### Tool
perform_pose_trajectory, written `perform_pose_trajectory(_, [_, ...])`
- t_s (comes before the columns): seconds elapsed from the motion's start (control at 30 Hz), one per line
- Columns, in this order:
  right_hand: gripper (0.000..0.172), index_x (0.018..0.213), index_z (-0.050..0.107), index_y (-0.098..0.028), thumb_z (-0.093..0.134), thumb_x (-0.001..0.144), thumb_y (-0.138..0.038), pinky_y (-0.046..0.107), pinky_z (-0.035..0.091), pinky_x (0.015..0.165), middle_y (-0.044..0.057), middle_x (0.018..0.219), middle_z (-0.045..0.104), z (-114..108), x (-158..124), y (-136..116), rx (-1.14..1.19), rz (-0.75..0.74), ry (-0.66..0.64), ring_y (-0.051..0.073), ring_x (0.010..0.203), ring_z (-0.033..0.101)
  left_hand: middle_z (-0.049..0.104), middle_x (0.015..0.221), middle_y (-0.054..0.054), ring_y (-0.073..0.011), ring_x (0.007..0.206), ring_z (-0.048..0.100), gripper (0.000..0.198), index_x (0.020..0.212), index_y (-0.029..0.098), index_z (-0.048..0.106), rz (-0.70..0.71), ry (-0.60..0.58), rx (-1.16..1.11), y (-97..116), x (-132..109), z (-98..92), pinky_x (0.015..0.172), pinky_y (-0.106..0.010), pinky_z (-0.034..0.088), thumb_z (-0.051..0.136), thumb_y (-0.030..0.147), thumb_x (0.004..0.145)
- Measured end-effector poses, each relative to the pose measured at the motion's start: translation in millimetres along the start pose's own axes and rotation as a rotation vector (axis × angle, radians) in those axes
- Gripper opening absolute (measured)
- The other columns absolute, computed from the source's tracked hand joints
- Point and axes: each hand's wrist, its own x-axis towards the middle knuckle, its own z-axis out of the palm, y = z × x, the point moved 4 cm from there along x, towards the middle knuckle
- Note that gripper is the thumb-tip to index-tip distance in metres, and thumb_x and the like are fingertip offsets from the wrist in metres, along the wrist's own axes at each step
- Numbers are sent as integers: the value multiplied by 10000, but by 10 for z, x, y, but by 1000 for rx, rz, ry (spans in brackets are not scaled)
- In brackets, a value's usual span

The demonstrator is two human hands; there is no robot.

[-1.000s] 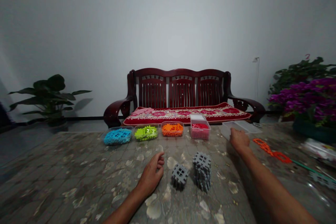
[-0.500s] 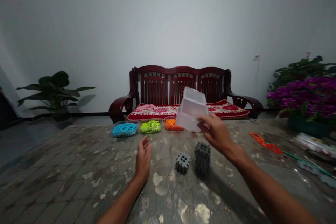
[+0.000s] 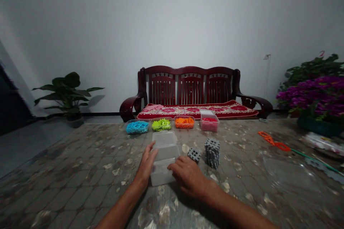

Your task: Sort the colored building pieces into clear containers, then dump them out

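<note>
A translucent plastic box with its hinged lid tipped back rests on the table in front of me. Nothing shows inside it. My left hand holds the box along its left side, the thumb by the rim. My right hand has curled fingers gripping the right side wall at the near part of the rim. Just beyond my right hand lies a short stack of grey interlocking plastic pieces, partly hidden by it. A taller stack of the same grey pieces stands to its right.
Along the far table edge stand boxes of blue pieces, green pieces, orange pieces and red pieces. At right are a clear lid, an orange linked shape and a purple flower pot.
The translucent box has come down from the air at right onto the table, moving left and nearer. My left hand has met its side. The box of red pieces is now uncovered to view.
</note>
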Motion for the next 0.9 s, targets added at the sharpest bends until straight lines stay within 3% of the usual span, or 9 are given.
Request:
perform_pose_trajectory(0.17, [325,1256,571,-233,543,938,-174,381,506,882,87,1110,705,-167,-167,91,85,-67,351,232,1010,620,675,1284,-110,-320,1243,592,547,1222,180,620,-29,-61,-83,88,-99,114,1017,-396,469,628,459,752])
perform_pose_trajectory(0.3, [327,1248,583,-243,511,948,-136,399,544,875,85,1087,724,-273,-373,377,58,123,608,234,1002,661,703,1194,-90,-321,1167,622,537,1188,184,640,-109,-66,-95,82,-129,77,928,-384,494,618,351,677])
perform_pose_trajectory(0.37, [318,1231,606,-244,529,940,-144,410,554,889,84,1099,731,-277,-438,492,14,199,628,243,1018,670,705,1162,-83,-312,1117,638,524,1160,186,649,-122,-51,-92,69,-126,28,888,-367,498,624,342,660])
perform_pose_trajectory(0.5, [309,1203,642,-249,539,928,-153,396,557,910,65,1114,744,-310,-494,603,-49,207,626,233,1034,684,710,1044,-51,-275,964,668,487,1084,194,656,-138,-8,-86,48,-101,-65,790,-322,503,656,348,622])
perform_pose_trajectory(0.6, [286,1169,658,-248,526,926,-174,394,546,901,65,1080,744,-470,-559,726,-95,282,738,228,1005,686,699,956,-18,-233,829,666,492,1072,209,637,-179,-36,-152,31,-93,-47,720,-296,496,648,339,597])
perform_pose_trajectory(0.73, [265,1136,665,-227,556,900,-283,402,535,863,76,1015,725,-733,-700,1018,-133,502,872,237,924,657,675,866,14,-202,740,638,526,1081,217,600,-204,-46,-259,8,-101,40,674,-277,488,653,354,575])
perform_pose_trajectory(0.9, [376,1144,669,-214,572,877,-461,432,515,895,105,1098,713,-760,-812,1282,-114,625,730,275,1007,636,668,899,19,-194,751,643,514,1092,222,586,-170,-101,-331,-66,-105,102,645,-259,493,704,367,614])
